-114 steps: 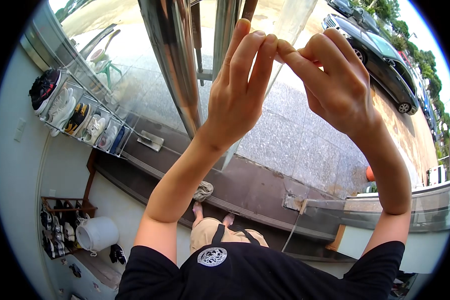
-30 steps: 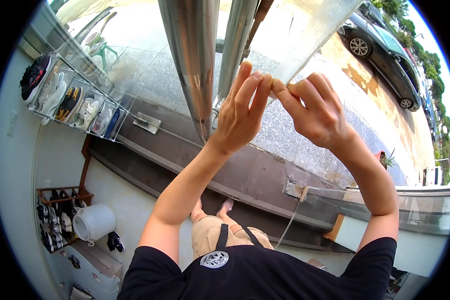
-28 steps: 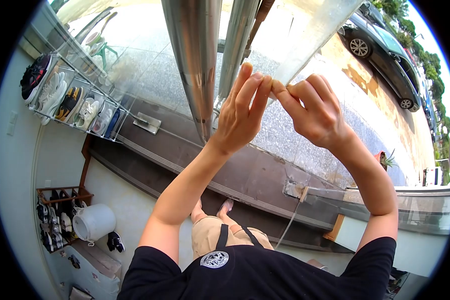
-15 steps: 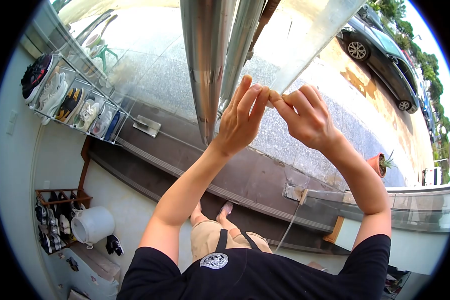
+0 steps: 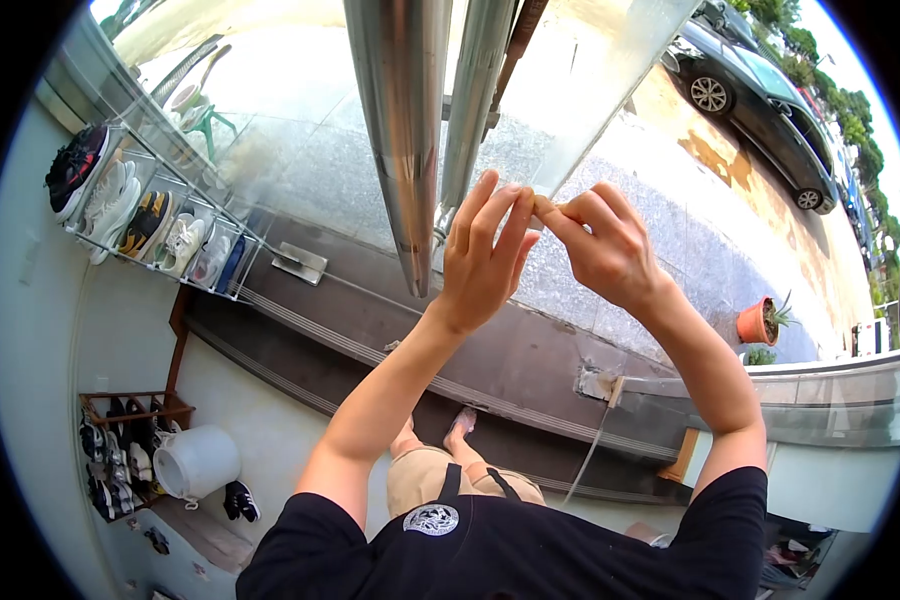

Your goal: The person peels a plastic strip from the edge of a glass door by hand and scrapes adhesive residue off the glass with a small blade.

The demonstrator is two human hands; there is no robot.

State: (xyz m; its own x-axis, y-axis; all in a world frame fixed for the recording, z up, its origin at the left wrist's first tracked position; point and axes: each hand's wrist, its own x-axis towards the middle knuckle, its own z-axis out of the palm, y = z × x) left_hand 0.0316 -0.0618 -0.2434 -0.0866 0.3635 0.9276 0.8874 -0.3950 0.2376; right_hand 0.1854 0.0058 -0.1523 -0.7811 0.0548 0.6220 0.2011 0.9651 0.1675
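My left hand (image 5: 485, 250) is raised beside the tall metal door handle (image 5: 400, 120), with its fingers stretched out and the thumb apart. Its fingertips meet those of my right hand (image 5: 608, 245). The fingers of the right hand are curled, with thumb and forefinger pinched together. A small pale bit shows by the pinch; I cannot make out what it is. Both hands are at the lower end of the glass door panel (image 5: 610, 75), whose edge slants up to the right. A second metal bar (image 5: 478, 100) stands behind the handle.
Shoes stand on a wire rack (image 5: 160, 270) at left. Below are a wooden shoe rack (image 5: 135, 405) and a white bucket (image 5: 198, 462). Dark steps (image 5: 500, 370) run under me. Outside are a potted plant (image 5: 757, 322) and a dark car (image 5: 755, 110).
The view has shifted slightly, and both hands appear a little lower. The left thumb now shows apart from the fingers. The right hand keeps its pinch beside the left fingertips.
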